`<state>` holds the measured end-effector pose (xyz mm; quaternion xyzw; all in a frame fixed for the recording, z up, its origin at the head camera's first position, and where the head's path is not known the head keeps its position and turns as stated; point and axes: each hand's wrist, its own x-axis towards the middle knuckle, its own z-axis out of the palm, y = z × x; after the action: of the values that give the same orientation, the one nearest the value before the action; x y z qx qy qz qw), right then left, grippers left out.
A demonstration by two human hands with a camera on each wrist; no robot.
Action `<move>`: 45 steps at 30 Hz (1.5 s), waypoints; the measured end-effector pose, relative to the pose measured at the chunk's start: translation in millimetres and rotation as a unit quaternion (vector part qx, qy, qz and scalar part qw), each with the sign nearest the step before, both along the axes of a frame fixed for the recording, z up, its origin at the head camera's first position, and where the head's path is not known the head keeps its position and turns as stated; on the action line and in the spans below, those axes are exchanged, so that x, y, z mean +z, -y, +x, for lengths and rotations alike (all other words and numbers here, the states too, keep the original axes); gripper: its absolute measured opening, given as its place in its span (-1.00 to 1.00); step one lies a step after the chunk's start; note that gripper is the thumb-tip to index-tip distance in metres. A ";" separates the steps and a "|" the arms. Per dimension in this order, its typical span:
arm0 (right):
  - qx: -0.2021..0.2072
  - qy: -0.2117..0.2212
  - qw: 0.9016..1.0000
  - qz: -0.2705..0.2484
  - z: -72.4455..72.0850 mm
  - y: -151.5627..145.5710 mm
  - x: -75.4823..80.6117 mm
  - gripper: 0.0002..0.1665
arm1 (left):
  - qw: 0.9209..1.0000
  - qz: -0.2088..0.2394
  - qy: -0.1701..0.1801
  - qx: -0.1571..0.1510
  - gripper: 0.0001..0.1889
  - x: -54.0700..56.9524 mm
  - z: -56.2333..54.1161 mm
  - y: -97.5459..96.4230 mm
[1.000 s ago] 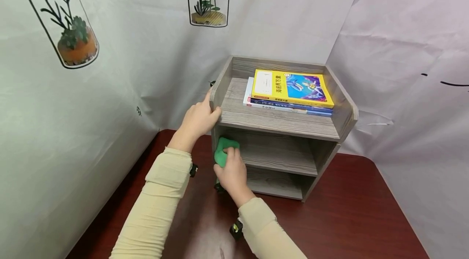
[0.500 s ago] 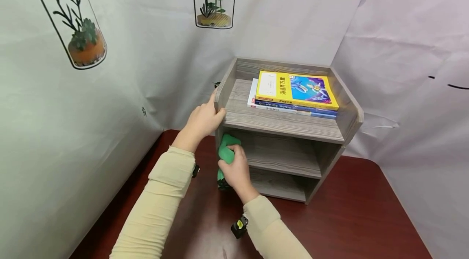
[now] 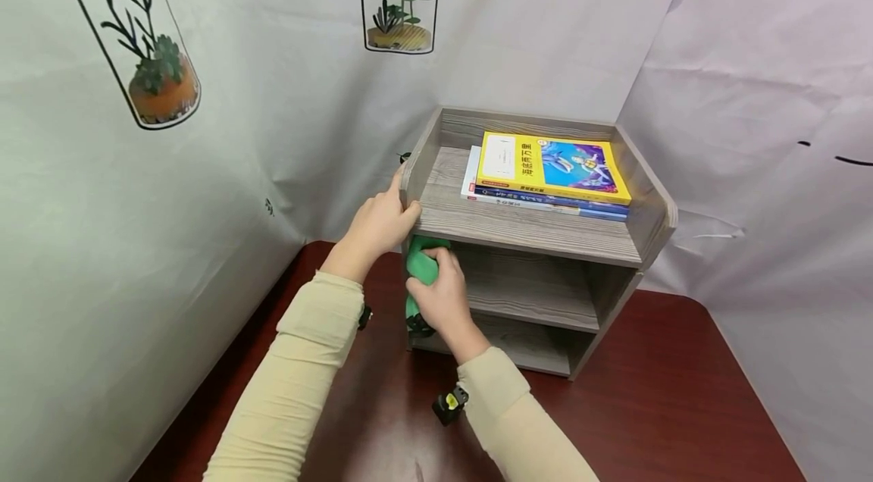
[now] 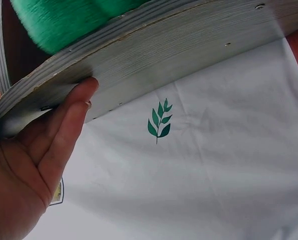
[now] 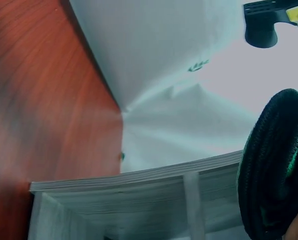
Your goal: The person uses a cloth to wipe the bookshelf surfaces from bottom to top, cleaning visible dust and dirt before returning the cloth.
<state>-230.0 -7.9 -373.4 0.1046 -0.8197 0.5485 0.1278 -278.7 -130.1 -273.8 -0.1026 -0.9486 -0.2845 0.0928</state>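
A small grey wood-grain shelf unit [image 3: 525, 233] stands on the table. My left hand [image 3: 375, 223] holds the front edge of its upper left side panel, thumb on the inner face. In the left wrist view, the fingers [image 4: 71, 125] of that hand lie along the panel's outer face. My right hand [image 3: 445, 298] grips a bunched green cloth [image 3: 421, 267] in the middle compartment, against the left side wall. The fluffy cloth [image 4: 73, 22] also shows behind the panel in the left wrist view. In the right wrist view the cloth [image 5: 269, 170] looks dark and folded, hiding most of the right hand.
Several stacked books [image 3: 552, 171] lie on the top shelf, a yellow one uppermost. Below is the lowest compartment [image 3: 521, 345]. The dark red table [image 3: 655, 391] extends around the unit. White sheeting [image 3: 273, 88] with plant prints hangs behind and at both sides.
My right hand has moved up slightly with the green cloth, along the inside of the left wall. My left hand keeps its hold on the panel. The head view has shifted a little.
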 end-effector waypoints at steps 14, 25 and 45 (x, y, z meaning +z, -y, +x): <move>-0.005 -0.024 0.999 -0.035 5.2 2.8 16.5 -0.54 | 1.000 0.001 0.010 0.004 -0.26 1.0 0.9 -1.2; -0.014 -0.027 0.999 0.030 9.4 -13.4 25.6 -0.53 | 1.000 -0.003 0.008 -0.002 -0.25 0.9 -0.2 -4.5; -0.053 -0.067 0.947 0.309 66.3 -192.2 189.9 -0.50 | 0.963 0.142 -0.220 -0.061 -0.08 -53.1 12.7 21.0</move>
<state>-163.7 184.3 -183.6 0.1318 -0.9430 0.2525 0.1722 -266.0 -151.2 -326.8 -0.2066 -0.8467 -0.3915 0.2951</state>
